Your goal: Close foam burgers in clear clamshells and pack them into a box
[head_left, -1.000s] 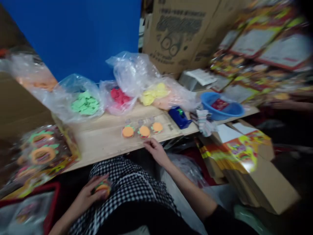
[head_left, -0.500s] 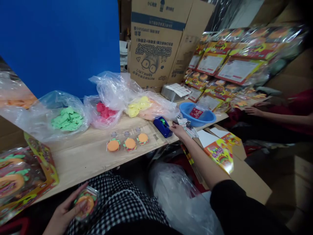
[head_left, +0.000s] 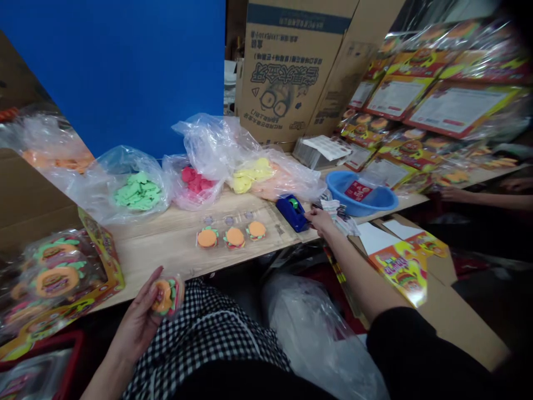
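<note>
Now left grip clamped on wrapped burger toy; right grip just beside tape dispenser, apart or together unclear; three burgers lie on worktop.

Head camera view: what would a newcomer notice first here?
Clear bags of foam pieces in green, red and yellow catch the eye first, along the back of the wooden table. Three small foam burgers lie in front of them, and the left hand at lower left holds another burger.
</note>
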Demonstrator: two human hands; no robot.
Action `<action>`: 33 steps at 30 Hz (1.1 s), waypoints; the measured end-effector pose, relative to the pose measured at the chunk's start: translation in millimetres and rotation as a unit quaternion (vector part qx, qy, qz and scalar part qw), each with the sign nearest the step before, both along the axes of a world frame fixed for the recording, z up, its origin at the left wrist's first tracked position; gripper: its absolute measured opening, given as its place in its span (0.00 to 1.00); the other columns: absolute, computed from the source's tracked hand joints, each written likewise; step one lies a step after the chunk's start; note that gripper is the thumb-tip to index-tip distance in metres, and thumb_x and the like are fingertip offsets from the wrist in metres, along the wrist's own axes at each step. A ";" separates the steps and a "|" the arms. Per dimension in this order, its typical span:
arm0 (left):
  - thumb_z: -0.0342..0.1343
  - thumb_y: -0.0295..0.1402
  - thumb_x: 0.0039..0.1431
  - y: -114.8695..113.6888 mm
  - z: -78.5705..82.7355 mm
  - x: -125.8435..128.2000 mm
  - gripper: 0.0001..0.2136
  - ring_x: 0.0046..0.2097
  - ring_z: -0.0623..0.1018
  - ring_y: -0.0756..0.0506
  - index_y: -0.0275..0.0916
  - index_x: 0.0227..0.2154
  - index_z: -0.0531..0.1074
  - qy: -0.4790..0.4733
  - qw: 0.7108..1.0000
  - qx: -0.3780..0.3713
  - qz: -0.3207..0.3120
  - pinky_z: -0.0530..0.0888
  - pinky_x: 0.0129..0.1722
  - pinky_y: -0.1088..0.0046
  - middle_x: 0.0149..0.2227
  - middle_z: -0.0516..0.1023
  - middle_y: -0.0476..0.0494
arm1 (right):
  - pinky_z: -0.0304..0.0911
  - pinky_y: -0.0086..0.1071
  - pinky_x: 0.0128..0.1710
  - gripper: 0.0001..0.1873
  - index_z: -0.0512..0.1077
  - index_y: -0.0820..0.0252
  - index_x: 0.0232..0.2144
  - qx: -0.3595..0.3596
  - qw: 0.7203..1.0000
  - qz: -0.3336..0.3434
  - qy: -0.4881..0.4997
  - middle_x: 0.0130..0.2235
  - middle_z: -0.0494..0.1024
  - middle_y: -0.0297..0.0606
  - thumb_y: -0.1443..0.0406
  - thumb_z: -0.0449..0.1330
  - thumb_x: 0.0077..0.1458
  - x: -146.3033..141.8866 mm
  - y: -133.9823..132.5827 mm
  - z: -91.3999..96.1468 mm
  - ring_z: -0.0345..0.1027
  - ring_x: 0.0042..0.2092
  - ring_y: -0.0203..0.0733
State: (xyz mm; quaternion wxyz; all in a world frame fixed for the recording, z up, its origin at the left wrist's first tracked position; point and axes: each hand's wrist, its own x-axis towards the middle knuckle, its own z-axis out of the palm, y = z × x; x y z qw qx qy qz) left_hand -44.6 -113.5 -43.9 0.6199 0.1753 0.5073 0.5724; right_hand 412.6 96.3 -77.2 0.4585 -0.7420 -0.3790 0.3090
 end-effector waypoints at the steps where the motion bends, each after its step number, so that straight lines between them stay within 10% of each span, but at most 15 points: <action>1: 0.56 0.23 0.47 1.3 -1.2 0.7 0.24 0.31 0.77 0.47 0.45 0.49 0.64 -0.010 1.000 0.001 0.006 0.76 0.29 0.72 0.36 0.77 0.45 | 0.55 0.24 0.18 0.10 0.61 0.61 0.17 0.018 1.000 -0.009 0.018 0.17 0.63 0.28 0.64 0.61 0.35 -2.1 -1.1 -2.0 0.57 0.20 0.31; 10: 0.52 0.26 0.53 16.4 -5.5 8.0 0.19 0.35 0.77 0.46 0.45 0.48 0.64 -0.116 0.992 0.006 0.039 0.76 0.32 0.69 0.37 0.76 0.45 | 0.68 0.32 0.25 0.15 0.59 0.60 0.18 0.140 0.974 -0.045 0.172 0.20 0.64 0.27 0.61 0.63 0.36 -4.4 -33.9 -28.4 0.63 0.24 0.32; 23: 0.54 0.35 0.53 9.6 0.9 22.9 0.17 0.35 0.76 0.47 0.48 0.47 0.64 -0.217 0.974 0.040 0.041 0.74 0.34 0.67 0.39 0.74 0.47 | 0.61 0.31 0.21 0.13 0.62 0.61 0.14 0.156 0.951 -0.039 0.265 0.18 0.67 0.33 0.68 0.65 0.35 -9.5 -57.0 -47.1 0.64 0.21 0.31; 27: 0.55 0.34 0.52 9.2 4.6 26.3 0.18 0.37 0.75 0.47 0.48 0.48 0.64 -0.174 0.981 0.061 0.060 0.75 0.32 0.68 0.40 0.73 0.47 | 0.57 0.26 0.19 0.13 0.67 0.60 0.23 0.173 0.951 0.004 0.256 0.20 0.68 0.31 0.65 0.67 0.34 -56.4 -78.6 -24.7 0.61 0.19 0.29; 33: 0.59 0.29 0.47 8.1 10.2 39.7 0.23 0.33 0.75 0.49 0.46 0.48 0.64 -0.065 0.986 0.116 0.097 0.75 0.30 0.71 0.33 0.75 0.49 | 0.56 0.24 0.20 0.13 0.65 0.58 0.33 0.150 0.903 0.289 0.280 0.23 0.69 0.30 0.62 0.61 0.44 -181.5 -126.0 52.4 0.61 0.22 0.30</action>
